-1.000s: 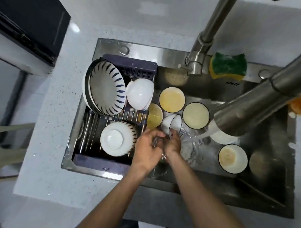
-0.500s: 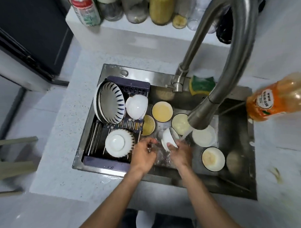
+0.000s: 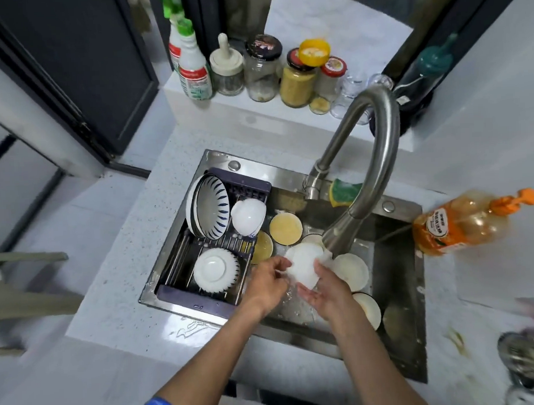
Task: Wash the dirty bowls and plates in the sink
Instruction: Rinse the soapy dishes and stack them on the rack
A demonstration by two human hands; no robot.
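Clearly the slip is the risk: the white bowl [image 3: 302, 266] is wet and held between the left hand [image 3: 267, 282] and right hand [image 3: 326, 286], fingers curled against its sides, under the faucet [image 3: 377, 180] over the sink [image 3: 400, 334]. Dropped, it would strike the dirty bowls [image 3: 286, 229] below. It looks glossy and pale, probably rinsed, though blur hides residue. Beyond, clean bowls sit in the drying rack [image 3: 202, 295].

Brushed steel sink [image 3: 397, 291], glossy white bowl [image 3: 304, 266]
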